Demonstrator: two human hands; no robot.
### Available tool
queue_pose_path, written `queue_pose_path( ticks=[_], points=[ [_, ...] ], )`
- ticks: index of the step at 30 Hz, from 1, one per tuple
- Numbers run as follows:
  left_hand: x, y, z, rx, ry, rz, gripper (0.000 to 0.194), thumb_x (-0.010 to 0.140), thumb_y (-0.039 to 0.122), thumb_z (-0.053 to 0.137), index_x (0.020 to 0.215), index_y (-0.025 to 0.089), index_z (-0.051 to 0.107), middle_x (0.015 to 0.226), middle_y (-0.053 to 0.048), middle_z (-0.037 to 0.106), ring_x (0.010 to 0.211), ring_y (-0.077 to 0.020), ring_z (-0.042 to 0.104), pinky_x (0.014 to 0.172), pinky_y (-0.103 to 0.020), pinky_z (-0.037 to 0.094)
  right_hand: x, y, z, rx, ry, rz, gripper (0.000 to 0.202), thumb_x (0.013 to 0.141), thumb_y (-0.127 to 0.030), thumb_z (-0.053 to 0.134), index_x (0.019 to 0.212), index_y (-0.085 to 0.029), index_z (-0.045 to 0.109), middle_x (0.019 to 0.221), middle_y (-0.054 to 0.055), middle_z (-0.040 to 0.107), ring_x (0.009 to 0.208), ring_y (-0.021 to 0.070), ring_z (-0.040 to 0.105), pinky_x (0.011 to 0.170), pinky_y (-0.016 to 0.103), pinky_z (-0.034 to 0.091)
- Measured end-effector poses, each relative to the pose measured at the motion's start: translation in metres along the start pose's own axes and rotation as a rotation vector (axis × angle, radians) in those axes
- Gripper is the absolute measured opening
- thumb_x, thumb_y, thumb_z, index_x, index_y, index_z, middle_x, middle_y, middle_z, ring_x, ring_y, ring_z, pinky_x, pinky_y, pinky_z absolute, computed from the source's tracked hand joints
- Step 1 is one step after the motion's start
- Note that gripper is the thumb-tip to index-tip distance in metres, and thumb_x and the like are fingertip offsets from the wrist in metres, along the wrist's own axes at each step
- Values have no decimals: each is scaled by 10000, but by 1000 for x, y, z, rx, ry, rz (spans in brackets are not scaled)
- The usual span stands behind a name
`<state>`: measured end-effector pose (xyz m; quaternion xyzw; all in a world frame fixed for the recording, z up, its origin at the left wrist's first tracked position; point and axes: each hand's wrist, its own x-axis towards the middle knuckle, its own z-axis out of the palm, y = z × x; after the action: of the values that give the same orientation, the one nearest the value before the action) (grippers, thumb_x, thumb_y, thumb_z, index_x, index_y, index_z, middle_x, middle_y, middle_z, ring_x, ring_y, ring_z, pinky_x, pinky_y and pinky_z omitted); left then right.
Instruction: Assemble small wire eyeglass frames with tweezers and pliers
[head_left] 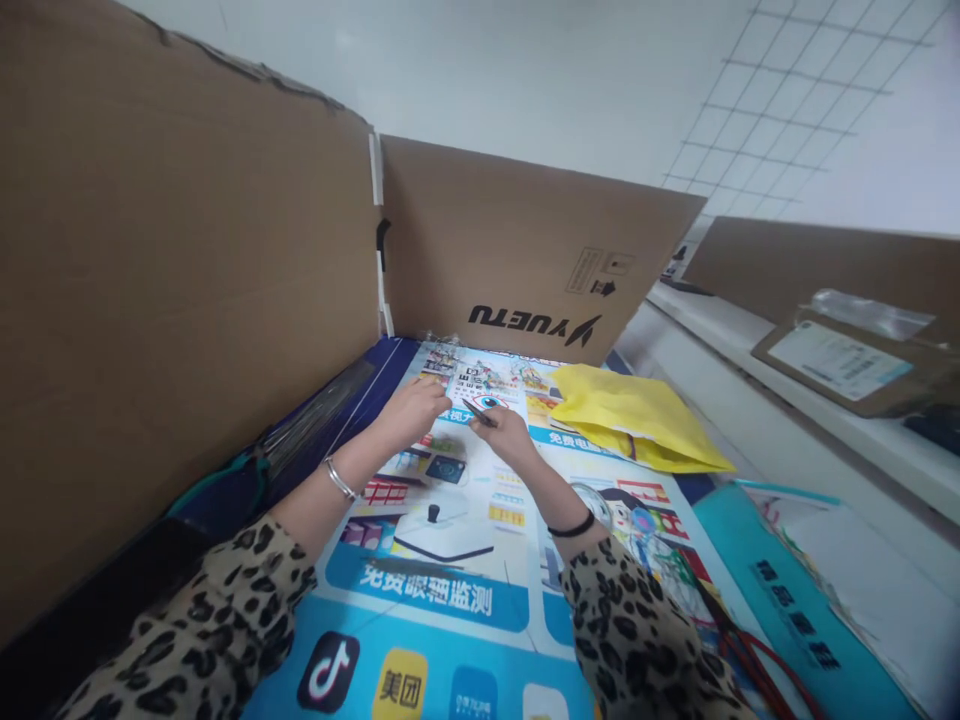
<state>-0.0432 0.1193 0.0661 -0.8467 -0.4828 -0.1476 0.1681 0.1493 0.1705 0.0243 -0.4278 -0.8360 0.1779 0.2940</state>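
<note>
My left hand (424,410), a silver bangle at its wrist, reaches over the printed sheet with its fingers pinched together. Whatever is between those fingertips is too small to make out. Close on its right, my right hand (506,440) grips a slim dark pointed tool (478,411), its tip directed toward the left fingertips. The hands are slightly apart. Just beyond them lie small clear packets (499,373) with tiny coloured bits. Under both hands spreads the blue-and-white printed sheet (442,610).
Cardboard walls (480,230) stand at the back and left. A yellow pouch (637,415) lies to the right, with clear bags (664,560) nearer me. Red-handled scissors or pliers (750,650) and a teal package (802,600) occupy the right edge. A dark bundle (315,415) rests along the left wall.
</note>
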Motion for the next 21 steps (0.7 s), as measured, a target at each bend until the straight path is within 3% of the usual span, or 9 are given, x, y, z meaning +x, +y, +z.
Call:
queue_pose_path(
  ticks=[5,12,21],
  points=[
    [6,-10,26,-20,27,-26,145,814,123,510,813,149,652,792,-85,592,869,-214,499,707,-327,352,21,8,7,-70,-56,58,131,738,-266,560,660,-210,649,628,-22,597,583,122,529,528,217,352],
    [0,-10,59,-25,-26,-30,98,789,110,548,781,153,635,765,-74,587,825,-211,503,704,-331,356,20,19,29,-182,-124,89,149,766,-256,533,711,-190,654,719,11,619,691,136,547,578,216,333],
    [-2,-5,67,-18,-70,-3,103,801,111,538,767,145,629,795,-85,578,828,-218,481,671,-323,381,14,13,33,-305,-150,112,150,771,-212,511,786,-210,661,820,35,621,779,160,558,612,236,312]
  ],
)
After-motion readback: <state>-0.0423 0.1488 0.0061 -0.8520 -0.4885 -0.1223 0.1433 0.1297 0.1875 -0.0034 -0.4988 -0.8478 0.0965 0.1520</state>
